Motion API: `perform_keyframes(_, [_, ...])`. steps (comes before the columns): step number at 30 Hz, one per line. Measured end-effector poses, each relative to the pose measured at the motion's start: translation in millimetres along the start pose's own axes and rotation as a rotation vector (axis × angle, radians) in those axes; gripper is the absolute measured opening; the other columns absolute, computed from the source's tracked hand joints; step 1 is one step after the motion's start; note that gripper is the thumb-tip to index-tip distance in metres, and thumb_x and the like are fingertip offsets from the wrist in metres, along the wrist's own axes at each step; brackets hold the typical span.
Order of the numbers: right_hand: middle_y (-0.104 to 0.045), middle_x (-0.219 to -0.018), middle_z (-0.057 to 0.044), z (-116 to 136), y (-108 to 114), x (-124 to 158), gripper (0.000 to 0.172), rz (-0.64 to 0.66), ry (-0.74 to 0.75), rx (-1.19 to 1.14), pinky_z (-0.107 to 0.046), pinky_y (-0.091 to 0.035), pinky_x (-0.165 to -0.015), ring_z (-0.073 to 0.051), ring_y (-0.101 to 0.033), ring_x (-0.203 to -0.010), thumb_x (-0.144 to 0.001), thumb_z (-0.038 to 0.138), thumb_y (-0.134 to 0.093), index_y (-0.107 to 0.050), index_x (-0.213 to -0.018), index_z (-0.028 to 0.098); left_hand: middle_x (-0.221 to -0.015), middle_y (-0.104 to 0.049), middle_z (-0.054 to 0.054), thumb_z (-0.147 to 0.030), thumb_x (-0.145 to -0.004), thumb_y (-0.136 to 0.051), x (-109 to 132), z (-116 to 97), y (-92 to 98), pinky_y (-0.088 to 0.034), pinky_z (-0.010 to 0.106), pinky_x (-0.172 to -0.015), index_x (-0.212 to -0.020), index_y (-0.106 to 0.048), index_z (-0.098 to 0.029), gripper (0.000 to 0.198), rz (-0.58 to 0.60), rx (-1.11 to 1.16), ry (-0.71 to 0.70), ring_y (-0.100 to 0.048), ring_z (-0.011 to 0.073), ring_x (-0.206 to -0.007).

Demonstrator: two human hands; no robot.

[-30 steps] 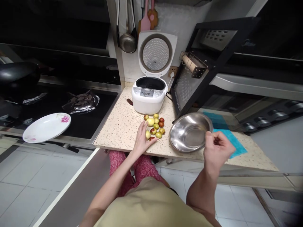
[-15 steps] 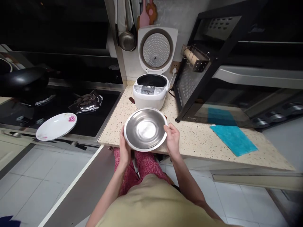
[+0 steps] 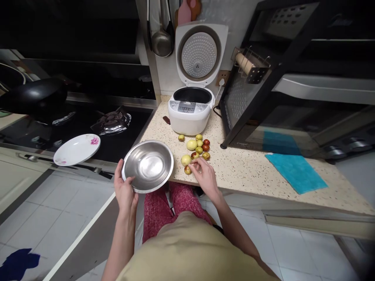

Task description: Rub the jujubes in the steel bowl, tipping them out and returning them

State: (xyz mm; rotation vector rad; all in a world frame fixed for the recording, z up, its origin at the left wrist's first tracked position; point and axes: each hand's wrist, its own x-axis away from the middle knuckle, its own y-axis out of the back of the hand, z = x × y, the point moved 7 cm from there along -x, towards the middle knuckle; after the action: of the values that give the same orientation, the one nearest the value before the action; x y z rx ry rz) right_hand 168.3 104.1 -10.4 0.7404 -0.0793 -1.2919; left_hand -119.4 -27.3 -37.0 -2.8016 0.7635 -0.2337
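Note:
My left hand (image 3: 125,190) grips the near left rim of a shiny steel bowl (image 3: 149,166), thumb over the edge. Nothing lies in the bowl, which hangs partly past the counter's front edge. Just right of it, several jujubes lie loose on the counter, some yellow-green, some red-brown. My right hand (image 3: 205,175) is down at the near end of this group, thumb and fingertips pinched at a brown-spotted jujube (image 3: 188,170). A pale green jujube (image 3: 185,160) sits right behind those fingertips. Farther back are another green jujube (image 3: 191,145) and a red jujube (image 3: 206,148).
Behind the fruit stands a white rice cooker (image 3: 190,121), its lid raised. A floral plate (image 3: 76,150) rests at the stove's front edge, with a wok (image 3: 35,95) behind. At right are a black oven (image 3: 299,128) and a blue cloth (image 3: 296,172). An open cabinet door (image 3: 84,238) juts out below.
The bowl has moved left in my left hand, uncovering the jujubes. My right hand has let go of its rim and come down to the fruit.

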Motion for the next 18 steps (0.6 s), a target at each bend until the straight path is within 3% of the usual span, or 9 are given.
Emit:
perform_keyframes(4, [-0.067,-0.09,-0.003,-9,-18,11,0.019,0.043,-0.041,0.107,-0.03,-0.045,-0.07,-0.019,-0.059,-0.073,-0.098,0.04,-0.06,-0.066,-0.098,0.022,-0.136,-0.067,0.006,-0.002,-0.067,-0.063,1,4,-0.4,-0.049,0.039,-0.116,-0.145,-0.059,-0.026,0.082,0.006,-0.012,0.042,-0.067,0.0235,-0.124])
perform_keyframes(8, [-0.068,-0.093,-0.005,-14,-28,14,0.017,0.07,-0.059,0.146,-0.031,-0.045,-0.07,-0.02,-0.06,-0.074,-0.096,0.035,-0.06,-0.065,-0.1,0.02,-0.15,-0.059,0.005,-0.002,-0.068,-0.063,3,4,-4.2,-0.047,0.035,-0.118,-0.143,-0.062,-0.026,0.079,0.028,-0.016,0.049,-0.06,0.0248,-0.136])
perform_keyframes(18, [-0.068,-0.096,-0.007,-17,-27,15,0.012,0.036,0.003,0.196,-0.033,-0.049,-0.073,-0.023,-0.063,-0.081,-0.09,0.026,-0.057,-0.061,-0.099,0.02,-0.156,-0.055,0.006,-0.004,-0.069,-0.059,11,13,-13.7,-0.047,0.033,-0.117,-0.146,-0.06,-0.025,0.08,0.106,-0.06,0.08,-0.056,0.0265,-0.141])
